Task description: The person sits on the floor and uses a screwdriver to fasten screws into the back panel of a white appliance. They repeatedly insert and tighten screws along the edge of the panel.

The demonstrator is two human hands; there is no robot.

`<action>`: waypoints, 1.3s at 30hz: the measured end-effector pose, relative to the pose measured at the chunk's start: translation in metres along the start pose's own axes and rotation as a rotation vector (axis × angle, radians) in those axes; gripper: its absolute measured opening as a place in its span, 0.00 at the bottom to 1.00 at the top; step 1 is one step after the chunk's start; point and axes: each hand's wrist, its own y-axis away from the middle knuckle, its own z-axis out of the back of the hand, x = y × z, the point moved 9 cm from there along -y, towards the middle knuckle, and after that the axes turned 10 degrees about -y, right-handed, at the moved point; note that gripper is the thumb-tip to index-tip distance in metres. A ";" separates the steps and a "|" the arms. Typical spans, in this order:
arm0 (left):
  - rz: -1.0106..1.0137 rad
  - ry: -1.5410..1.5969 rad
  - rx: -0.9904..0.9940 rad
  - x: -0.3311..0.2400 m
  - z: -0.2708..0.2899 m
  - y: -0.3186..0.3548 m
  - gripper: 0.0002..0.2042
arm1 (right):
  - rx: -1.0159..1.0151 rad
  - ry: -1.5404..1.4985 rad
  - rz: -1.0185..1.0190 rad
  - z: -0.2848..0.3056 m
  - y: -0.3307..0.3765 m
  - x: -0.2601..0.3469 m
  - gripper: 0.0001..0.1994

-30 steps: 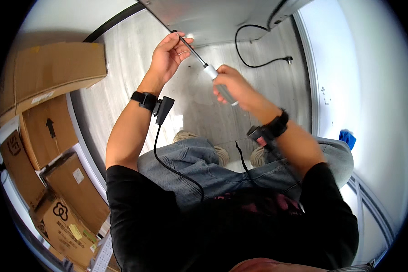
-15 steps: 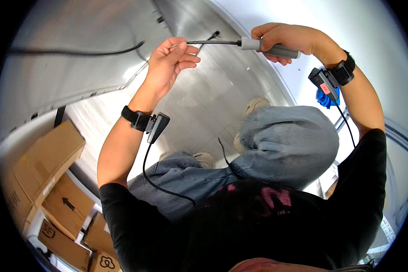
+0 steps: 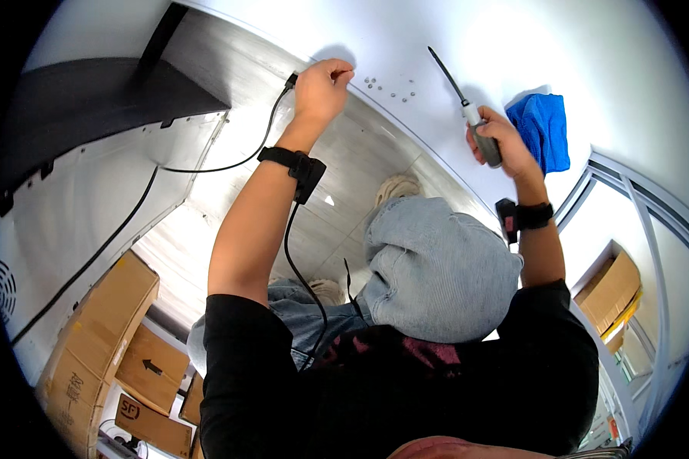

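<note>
My right hand [image 3: 499,144] is wrapped round the grey handle of a screwdriver [image 3: 471,115], its dark shaft slanting up and to the left over a white tabletop. My left hand [image 3: 323,90] is at the near edge of that top, thumb and fingertips pinched together. Whatever lies between them is too small or hidden to make out. Just right of these fingers, several small screws [image 3: 370,83] are scattered on the white surface. A bunched blue cloth [image 3: 542,130] lies beyond my right hand.
To the left stands a metal cabinet [image 3: 92,180] with a dark panel [image 3: 107,99]. A black cable [image 3: 241,162] runs past it toward a plug near my left wrist. Cardboard boxes [image 3: 103,329] are stacked at lower left; another carton [image 3: 611,289] sits at the right behind a metal frame.
My left hand has left the screwdriver's tip and moved right to the tabletop edge by the screws. The screwdriver has swung from level to steeply upright. My view has turned toward the table.
</note>
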 end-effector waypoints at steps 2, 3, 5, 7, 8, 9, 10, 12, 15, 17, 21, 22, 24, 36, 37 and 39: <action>-0.091 -0.078 -0.057 -0.001 -0.009 -0.005 0.04 | -0.022 -0.081 -0.021 0.005 -0.005 -0.019 0.11; -0.136 -0.093 -0.085 -0.004 -0.013 -0.005 0.04 | -0.028 -0.076 -0.031 0.005 -0.006 -0.024 0.09; -0.195 -0.114 -0.118 -0.008 -0.018 -0.004 0.05 | -0.046 -0.053 -0.036 0.008 -0.008 -0.028 0.09; -0.223 -0.125 -0.131 -0.010 -0.020 -0.001 0.06 | -0.044 -0.041 -0.036 0.010 -0.009 -0.029 0.09; -0.218 -0.106 -0.117 -0.010 -0.020 -0.001 0.07 | -0.036 -0.037 -0.031 0.012 -0.010 -0.024 0.09; -0.211 -0.086 -0.104 -0.010 -0.020 -0.002 0.08 | -0.027 -0.034 -0.026 0.012 -0.011 -0.018 0.09; -0.203 -0.066 -0.091 -0.009 -0.019 -0.001 0.09 | -0.016 -0.029 -0.009 0.010 -0.011 -0.012 0.09; -0.187 -0.003 -0.072 -0.004 -0.016 0.002 0.11 | 0.008 -0.008 0.031 0.004 -0.012 0.006 0.09; -0.083 0.081 0.017 0.010 -0.005 0.014 0.12 | 0.073 0.026 0.109 -0.008 -0.016 0.040 0.13; -0.023 0.126 0.087 0.020 0.010 0.032 0.12 | 0.175 0.040 0.208 -0.026 -0.019 0.070 0.15; 0.074 0.197 0.164 0.045 0.082 0.087 0.10 | 0.344 0.216 0.445 -0.117 0.004 0.164 0.18; 0.064 0.250 0.129 0.047 0.108 0.100 0.10 | 0.397 0.286 0.500 -0.149 0.019 0.186 0.19; 0.041 0.338 0.038 0.051 0.168 0.129 0.09 | 0.452 0.392 0.608 -0.214 0.059 0.222 0.20; 0.188 0.841 -0.573 0.097 0.420 0.329 0.13 | 0.991 0.171 0.083 -0.524 0.189 0.081 0.20; 0.176 0.917 -0.573 0.106 0.425 0.337 0.14 | 0.941 0.100 -0.015 -0.535 0.190 0.055 0.19; 0.210 1.019 -0.554 0.132 0.425 0.353 0.15 | 0.933 -0.044 -0.152 -0.557 0.185 0.007 0.17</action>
